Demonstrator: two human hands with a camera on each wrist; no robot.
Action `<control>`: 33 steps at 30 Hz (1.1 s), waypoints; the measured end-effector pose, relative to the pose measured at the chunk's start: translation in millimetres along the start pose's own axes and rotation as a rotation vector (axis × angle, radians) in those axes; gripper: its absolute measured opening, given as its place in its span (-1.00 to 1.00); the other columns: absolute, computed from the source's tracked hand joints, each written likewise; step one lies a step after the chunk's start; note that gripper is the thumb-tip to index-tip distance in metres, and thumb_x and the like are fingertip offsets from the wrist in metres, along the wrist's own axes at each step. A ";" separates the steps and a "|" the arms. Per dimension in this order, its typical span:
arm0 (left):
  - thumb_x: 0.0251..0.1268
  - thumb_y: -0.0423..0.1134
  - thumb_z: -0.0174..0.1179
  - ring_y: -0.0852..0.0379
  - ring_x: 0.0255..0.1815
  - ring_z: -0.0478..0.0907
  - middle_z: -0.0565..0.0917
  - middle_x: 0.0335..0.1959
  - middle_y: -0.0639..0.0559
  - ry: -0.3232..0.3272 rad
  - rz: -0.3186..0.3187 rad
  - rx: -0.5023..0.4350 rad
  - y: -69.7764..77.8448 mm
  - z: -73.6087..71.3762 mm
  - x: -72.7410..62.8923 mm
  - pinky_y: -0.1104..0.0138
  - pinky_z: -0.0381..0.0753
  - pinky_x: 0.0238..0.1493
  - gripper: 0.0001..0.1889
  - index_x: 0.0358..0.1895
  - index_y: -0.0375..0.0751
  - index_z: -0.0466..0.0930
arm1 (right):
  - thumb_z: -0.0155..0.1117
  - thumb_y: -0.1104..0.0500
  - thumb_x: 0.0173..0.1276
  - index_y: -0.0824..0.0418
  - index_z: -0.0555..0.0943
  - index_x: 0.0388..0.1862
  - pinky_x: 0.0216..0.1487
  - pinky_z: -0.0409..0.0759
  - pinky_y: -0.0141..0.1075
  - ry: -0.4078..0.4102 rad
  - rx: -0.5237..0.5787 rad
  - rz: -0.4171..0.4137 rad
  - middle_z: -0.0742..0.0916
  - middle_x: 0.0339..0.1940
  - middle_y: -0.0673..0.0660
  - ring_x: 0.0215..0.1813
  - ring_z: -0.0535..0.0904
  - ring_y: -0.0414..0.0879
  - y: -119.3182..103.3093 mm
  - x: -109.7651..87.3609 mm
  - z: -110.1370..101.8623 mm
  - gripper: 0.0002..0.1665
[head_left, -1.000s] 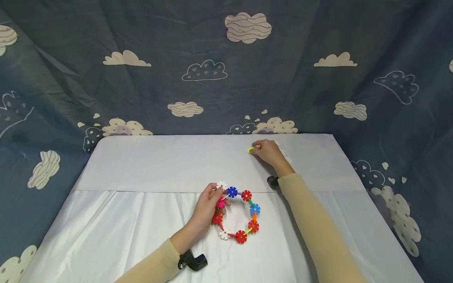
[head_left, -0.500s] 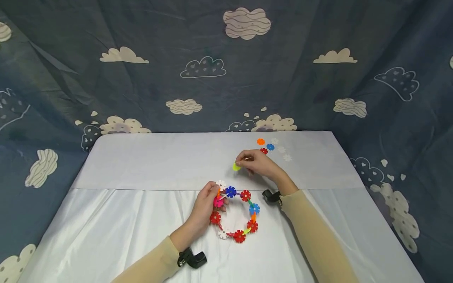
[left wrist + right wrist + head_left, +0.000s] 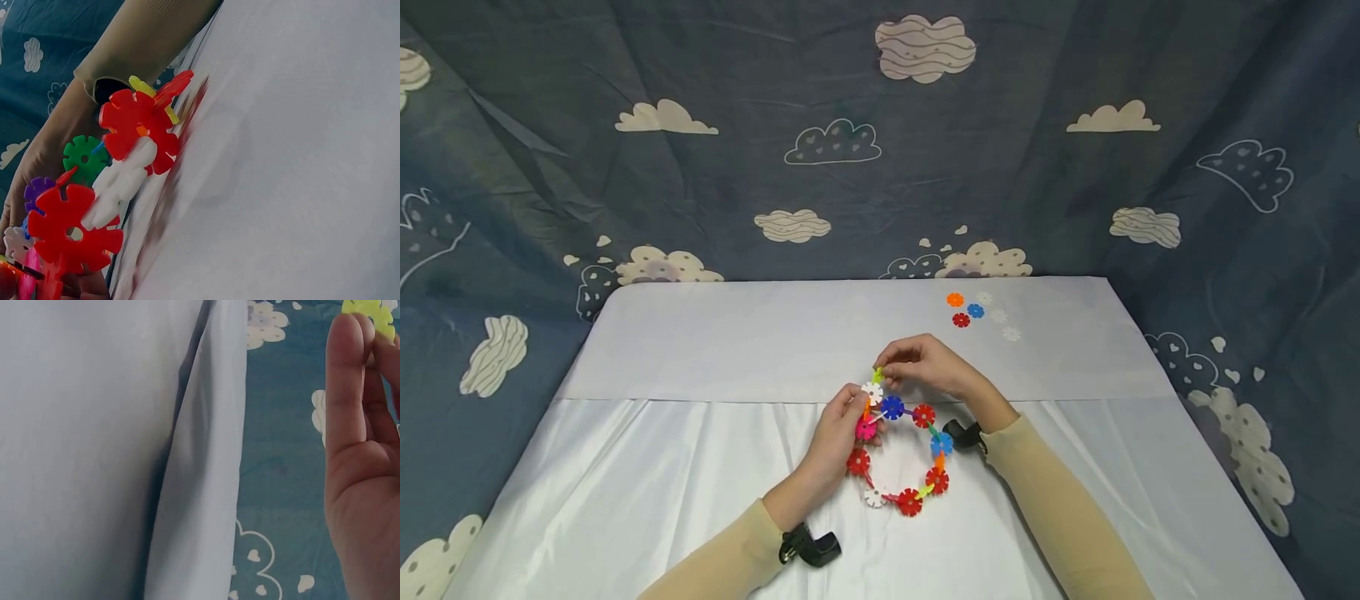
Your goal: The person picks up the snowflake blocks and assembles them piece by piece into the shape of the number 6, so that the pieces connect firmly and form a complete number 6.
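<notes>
Your left hand (image 3: 829,437) grips the ring of linked discs (image 3: 910,502) at its left side, over the surface (image 3: 737,358). Your right hand (image 3: 928,364) pinches a yellow disc (image 3: 877,375) at the ring's uppermost white disc (image 3: 872,393); whether the two interlock is not discernible. Loose discs (image 3: 975,311) lie near the far edge.

Left arm (image 3: 718,557), beige-sleeved, angled inward from lower left; left hand (image 3: 835,433) near centre, thumb and fingers curled in a grip. Right arm (image 3: 1060,512), likewise sleeved, slanting inward, reaching farther forward; right hand (image 3: 932,367) just beyond the left, thumb and fingers pinched.
</notes>
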State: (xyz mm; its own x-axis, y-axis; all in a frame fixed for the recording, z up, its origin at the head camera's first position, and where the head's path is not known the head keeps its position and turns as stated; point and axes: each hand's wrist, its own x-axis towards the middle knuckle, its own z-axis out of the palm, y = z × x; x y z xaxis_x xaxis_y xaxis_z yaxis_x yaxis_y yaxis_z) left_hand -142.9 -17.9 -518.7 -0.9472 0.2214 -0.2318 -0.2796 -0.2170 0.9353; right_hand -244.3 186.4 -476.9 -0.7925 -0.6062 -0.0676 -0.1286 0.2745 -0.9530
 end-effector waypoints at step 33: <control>0.81 -0.10 -0.20 0.16 -0.32 0.79 0.78 -0.26 0.05 -0.017 -0.010 -0.109 0.5 0.2 0.3 0.28 0.83 -0.15 -0.74 0.08 -0.18 0.42 | 0.35 0.23 0.55 0.31 0.69 0.27 -0.02 0.84 -0.12 0.006 -0.008 0.022 0.85 0.08 0.25 -0.14 0.84 0.05 4.4 -1.1 4.5 -0.62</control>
State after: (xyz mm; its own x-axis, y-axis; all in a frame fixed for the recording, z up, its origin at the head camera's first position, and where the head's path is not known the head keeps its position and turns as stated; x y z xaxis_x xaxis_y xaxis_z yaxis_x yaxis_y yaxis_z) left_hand -143.3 -17.8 -518.2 -0.9417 0.2403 -0.2355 -0.3054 -0.3167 0.8980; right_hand -241.3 184.9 -482.4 -0.7988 -0.5954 -0.0865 -0.1161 0.2937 -0.9488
